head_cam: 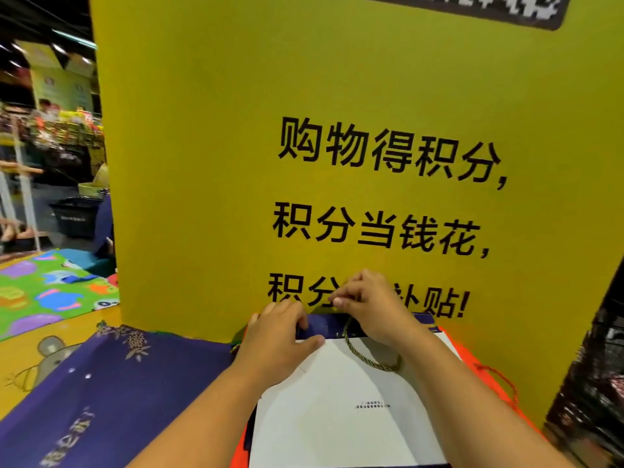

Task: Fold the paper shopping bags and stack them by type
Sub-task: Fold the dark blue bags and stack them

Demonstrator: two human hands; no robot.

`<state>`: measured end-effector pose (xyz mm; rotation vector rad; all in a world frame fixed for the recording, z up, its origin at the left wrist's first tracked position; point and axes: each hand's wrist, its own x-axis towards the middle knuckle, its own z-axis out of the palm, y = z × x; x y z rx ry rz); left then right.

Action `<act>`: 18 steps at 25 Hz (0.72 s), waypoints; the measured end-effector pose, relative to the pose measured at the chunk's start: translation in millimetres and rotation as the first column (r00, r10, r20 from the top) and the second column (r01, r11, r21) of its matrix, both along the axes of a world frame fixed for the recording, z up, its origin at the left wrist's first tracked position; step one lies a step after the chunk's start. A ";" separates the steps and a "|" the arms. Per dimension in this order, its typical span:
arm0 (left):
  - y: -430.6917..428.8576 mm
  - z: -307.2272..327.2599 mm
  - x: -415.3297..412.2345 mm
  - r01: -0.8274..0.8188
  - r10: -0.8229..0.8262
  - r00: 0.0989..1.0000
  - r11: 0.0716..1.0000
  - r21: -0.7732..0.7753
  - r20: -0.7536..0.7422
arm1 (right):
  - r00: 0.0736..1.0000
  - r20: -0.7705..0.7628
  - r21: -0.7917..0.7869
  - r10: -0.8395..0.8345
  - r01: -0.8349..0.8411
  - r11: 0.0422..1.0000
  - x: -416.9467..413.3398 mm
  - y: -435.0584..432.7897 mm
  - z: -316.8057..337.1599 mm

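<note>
To flatten the white-and-navy paper bag [337,400], lying atop an orange bag [462,352] before a yellow sign [236,163], the rope handle [369,361] likely needed tucking in and the navy rim [324,324] creasing squarely. The left hand [280,336] gripped that rim, thumb on the white panel; the right hand [371,309] pinched its far edge with bunched fingertips [337,301].

A tall yellow board [202,163] printed with black Chinese characters [385,157] fills most of the view, with a QR code [456,8] cut off at its top edge. Left of it lies a dim shop hall: blurred shelves of bright goods [64,126], strip lights [74,37] under a dark ceiling, a black bin [76,216] on the grey floor, and nearer, a green patterned play mat [50,292]
</note>
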<state>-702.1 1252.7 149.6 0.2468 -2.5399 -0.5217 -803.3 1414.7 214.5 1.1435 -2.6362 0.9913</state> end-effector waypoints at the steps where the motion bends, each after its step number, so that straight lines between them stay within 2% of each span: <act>1: 0.0 -0.4 -0.2 -0.004 0.004 0.999 1.000 0.015 -0.033 | 0.997 0.063 -0.016 0.036 -0.035 0.999 -0.5 -1.0 -9.9; 3: -0.7 -2.4 -3.0 0.000 0.001 0.998 1.000 0.021 -0.061 | 0.987 0.147 -0.058 0.067 -0.059 0.997 -0.9 1.6 -23.4; 5: -0.8 -6.1 -5.7 -0.003 0.002 0.998 1.000 -0.017 -0.070 | 0.992 0.097 -0.093 0.076 -0.067 0.993 -0.4 5.1 -29.3; 8: -1.5 -9.3 -10.4 -0.008 0.006 0.998 0.999 -0.037 -0.065 | 0.991 0.099 -0.090 0.089 -0.081 0.993 0.0 4.8 -30.4; 13: -2.6 -12.1 -14.1 -0.007 0.007 1.000 1.000 -0.030 -0.027 | 0.991 -0.119 0.048 0.063 -0.058 0.997 -0.5 5.0 -30.4; 18: -2.9 -13.4 -13.5 0.003 -0.004 0.998 1.000 -0.023 -0.057 | 0.912 -0.382 0.176 0.153 -0.091 0.980 5.5 -2.6 -34.4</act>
